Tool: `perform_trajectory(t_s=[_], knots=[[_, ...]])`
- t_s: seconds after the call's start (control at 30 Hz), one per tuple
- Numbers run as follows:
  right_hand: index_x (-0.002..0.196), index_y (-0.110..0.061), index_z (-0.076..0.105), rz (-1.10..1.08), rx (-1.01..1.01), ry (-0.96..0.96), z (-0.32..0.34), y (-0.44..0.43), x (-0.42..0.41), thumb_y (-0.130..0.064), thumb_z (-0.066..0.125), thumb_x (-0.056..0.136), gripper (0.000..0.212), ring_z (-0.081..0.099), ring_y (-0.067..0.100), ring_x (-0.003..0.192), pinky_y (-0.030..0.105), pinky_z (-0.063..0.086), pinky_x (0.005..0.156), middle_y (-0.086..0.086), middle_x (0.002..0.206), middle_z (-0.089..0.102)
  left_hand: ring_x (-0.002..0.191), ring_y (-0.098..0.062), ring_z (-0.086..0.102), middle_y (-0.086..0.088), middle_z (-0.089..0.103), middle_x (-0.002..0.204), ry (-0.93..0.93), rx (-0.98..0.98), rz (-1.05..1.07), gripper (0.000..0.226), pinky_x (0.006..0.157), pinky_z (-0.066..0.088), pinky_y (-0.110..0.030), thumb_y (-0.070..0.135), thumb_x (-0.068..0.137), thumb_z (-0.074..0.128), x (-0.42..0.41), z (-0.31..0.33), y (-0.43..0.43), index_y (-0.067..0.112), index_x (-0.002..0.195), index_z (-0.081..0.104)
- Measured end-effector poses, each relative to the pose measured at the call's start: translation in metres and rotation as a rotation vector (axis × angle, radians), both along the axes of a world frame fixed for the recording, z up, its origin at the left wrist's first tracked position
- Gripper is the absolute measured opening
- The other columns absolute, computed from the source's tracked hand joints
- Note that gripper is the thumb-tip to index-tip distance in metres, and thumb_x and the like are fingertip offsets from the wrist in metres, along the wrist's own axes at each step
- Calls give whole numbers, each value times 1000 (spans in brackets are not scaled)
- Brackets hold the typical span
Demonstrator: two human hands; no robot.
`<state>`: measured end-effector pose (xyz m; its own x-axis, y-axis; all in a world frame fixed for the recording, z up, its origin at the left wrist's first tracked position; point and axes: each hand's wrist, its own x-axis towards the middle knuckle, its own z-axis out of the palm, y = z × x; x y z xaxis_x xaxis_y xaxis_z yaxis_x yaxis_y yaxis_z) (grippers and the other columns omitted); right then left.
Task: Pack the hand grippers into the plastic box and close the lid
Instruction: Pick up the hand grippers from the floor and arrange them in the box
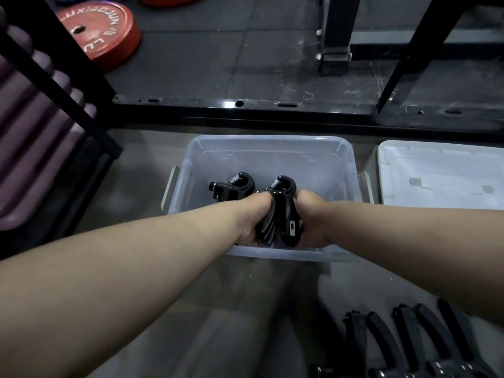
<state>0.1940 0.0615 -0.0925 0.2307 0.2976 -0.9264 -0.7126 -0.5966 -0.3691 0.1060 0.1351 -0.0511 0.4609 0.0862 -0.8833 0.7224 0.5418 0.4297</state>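
Observation:
A clear plastic box [272, 148] stands open on the floor ahead of me. Both my hands reach into it at its near side. My left hand [252, 216] and my right hand [311, 214] both grip one black hand gripper [283, 211], one on each handle, with its spring end pointing away from me. A second black hand gripper [231, 186] lies inside the box just to its left. The box's white lid [441, 175] lies flat on the floor to the right. Several more black hand grippers [417, 342] lie on the floor at the bottom right.
A black steel rack frame [272, 107] runs across the floor behind the box, with an upright post [334, 36] further back. A red weight plate [101, 34] lies at the top left. Purple rolled mats [30, 126] fill the left side.

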Motion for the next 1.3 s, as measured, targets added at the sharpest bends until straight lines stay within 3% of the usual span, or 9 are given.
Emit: perform_trajectory(t_s=[0.1, 0.23, 0.33, 0.47, 0.63, 0.83, 1.03, 1.17, 1.3], knots=[[96, -3, 73, 31, 74, -23, 0, -2, -7, -31, 43, 88, 41, 73, 33, 77, 41, 58, 74, 20, 89, 73, 53, -21, 69, -8, 71, 70, 46, -44, -10, 30, 45, 54, -26, 30, 92, 45, 1, -4, 2, 13, 79, 66], [116, -8, 69, 82, 56, -28, -19, 7, -8, -35, 48, 74, 55, 71, 38, 95, 56, 52, 91, 19, 107, 72, 99, -29, 71, -7, 71, 114, 158, -5, 70, 44, 86, 56, -44, 36, 85, 58, 1, -20, 5, 14, 122, 67], [115, -7, 69, 154, 21, -95, -14, 7, -10, -34, 43, 85, 48, 73, 34, 89, 49, 57, 83, 18, 100, 74, 116, -35, 62, -11, 66, 116, 147, 136, -12, 30, 95, 51, -44, 33, 93, 50, 3, -17, 5, 10, 106, 63], [134, -16, 47, 203, 52, -179, -9, 3, -9, -15, 40, 87, 48, 74, 31, 70, 39, 58, 58, 21, 101, 71, 50, -21, 64, -10, 67, 70, 147, 431, -294, 18, 47, 49, -24, 11, 93, 45, -6, -14, 4, 9, 85, 60], [110, -6, 57, 309, 16, -272, -9, 1, -13, -4, 37, 91, 28, 72, 31, 72, 44, 61, 72, 18, 83, 70, 69, -30, 67, -13, 64, 77, 166, 631, -511, 15, 62, 50, -33, 6, 94, 49, -7, -18, -3, 4, 82, 58], [137, -13, 41, 331, 25, -250, -1, -2, -11, -12, 37, 94, 43, 67, 25, 61, 26, 52, 47, 16, 90, 65, 78, -33, 70, -16, 70, 87, 165, 638, -556, 16, 72, 57, -41, 8, 88, 47, -8, -15, 3, 3, 89, 63], [106, -4, 56, 661, -27, -546, 24, -11, -10, -10, 45, 95, 17, 60, 33, 103, 35, 48, 87, 11, 101, 55, 76, -34, 73, -16, 69, 77, 131, 703, -623, 18, 80, 58, -50, 14, 81, 45, -18, 1, 13, 7, 80, 62], [78, -11, 57, 611, 57, -690, 34, -29, -2, -11, 50, 86, 11, 50, 19, 66, 27, 39, 60, 6, 75, 55, 70, -36, 71, -21, 72, 82, 93, 772, -547, 23, 71, 57, -44, 15, 76, 46, -33, 2, 26, 5, 82, 66], [72, -2, 57, 628, 172, -851, 60, -43, -8, -6, 47, 82, 14, 45, 26, 66, 35, 37, 60, 12, 67, 49, 75, -33, 72, -14, 75, 83, 51, 1010, -494, 28, 73, 61, -44, 9, 77, 45, -50, 2, 30, 7, 86, 72]])
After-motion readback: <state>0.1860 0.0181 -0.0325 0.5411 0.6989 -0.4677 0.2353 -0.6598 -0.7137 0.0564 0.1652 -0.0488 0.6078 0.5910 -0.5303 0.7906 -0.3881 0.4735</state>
